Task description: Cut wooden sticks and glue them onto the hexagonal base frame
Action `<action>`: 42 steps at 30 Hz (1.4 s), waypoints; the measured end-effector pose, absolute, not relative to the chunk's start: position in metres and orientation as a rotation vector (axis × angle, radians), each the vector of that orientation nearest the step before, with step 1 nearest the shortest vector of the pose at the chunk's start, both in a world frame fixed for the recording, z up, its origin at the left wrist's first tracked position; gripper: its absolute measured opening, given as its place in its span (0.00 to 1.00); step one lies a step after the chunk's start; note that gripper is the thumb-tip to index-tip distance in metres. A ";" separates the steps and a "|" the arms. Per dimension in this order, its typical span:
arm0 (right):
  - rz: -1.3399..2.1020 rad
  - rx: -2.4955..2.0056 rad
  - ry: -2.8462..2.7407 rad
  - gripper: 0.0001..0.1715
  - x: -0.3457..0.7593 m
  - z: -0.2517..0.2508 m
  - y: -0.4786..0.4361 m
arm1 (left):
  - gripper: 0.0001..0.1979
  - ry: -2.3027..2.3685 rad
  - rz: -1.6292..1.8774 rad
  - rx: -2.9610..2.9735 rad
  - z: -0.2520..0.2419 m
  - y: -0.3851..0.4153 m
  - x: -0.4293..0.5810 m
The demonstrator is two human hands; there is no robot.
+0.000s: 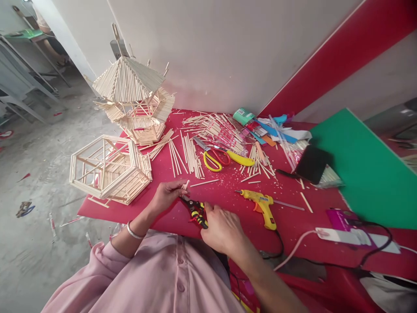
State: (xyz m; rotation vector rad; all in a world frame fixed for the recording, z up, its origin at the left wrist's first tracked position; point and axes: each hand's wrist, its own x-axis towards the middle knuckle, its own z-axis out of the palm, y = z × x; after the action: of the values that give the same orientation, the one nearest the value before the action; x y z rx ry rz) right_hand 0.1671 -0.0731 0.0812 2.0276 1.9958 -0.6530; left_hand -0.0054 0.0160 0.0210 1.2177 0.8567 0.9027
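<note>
My left hand (167,195) pinches a short wooden stick (186,184) over the front edge of the red table. In my right hand (220,226) is a pair of black and yellow pliers (194,208), its jaws pointing at the stick beside my left fingertips. Whether the jaws touch the stick I cannot tell. A single loose stick (204,183) lies just beyond my hands. To the right rests a yellow hot glue gun (260,204) with a glue stick in its back. Yellow-handled scissors (211,158) and a yellow utility knife (240,158) lie farther back.
Two stick-built models, a roofed pavilion (135,95) and a hexagonal frame (104,169), stand at the left. Loose sticks (192,154) cover the middle. A dark phone-like slab (312,164), a green board (368,169) and a white power strip (343,236) with cables occupy the right.
</note>
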 end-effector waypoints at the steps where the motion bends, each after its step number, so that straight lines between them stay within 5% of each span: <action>1: -0.634 2.036 2.009 0.37 0.167 0.081 -0.074 | 0.16 0.857 0.911 1.221 0.020 0.016 -0.007; 6: -0.578 2.097 1.961 0.47 0.182 0.079 -0.085 | 0.13 0.892 1.066 1.205 0.012 0.020 -0.015; 42: -0.560 2.321 2.078 0.47 0.150 0.080 -0.096 | 0.11 1.160 1.100 2.003 -0.009 0.000 -0.031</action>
State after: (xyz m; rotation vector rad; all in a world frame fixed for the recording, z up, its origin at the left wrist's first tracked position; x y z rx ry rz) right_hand 0.1496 -0.0960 0.0803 2.3207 2.0781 -0.5601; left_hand -0.0309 0.0001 -0.0094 2.0034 1.1598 1.0995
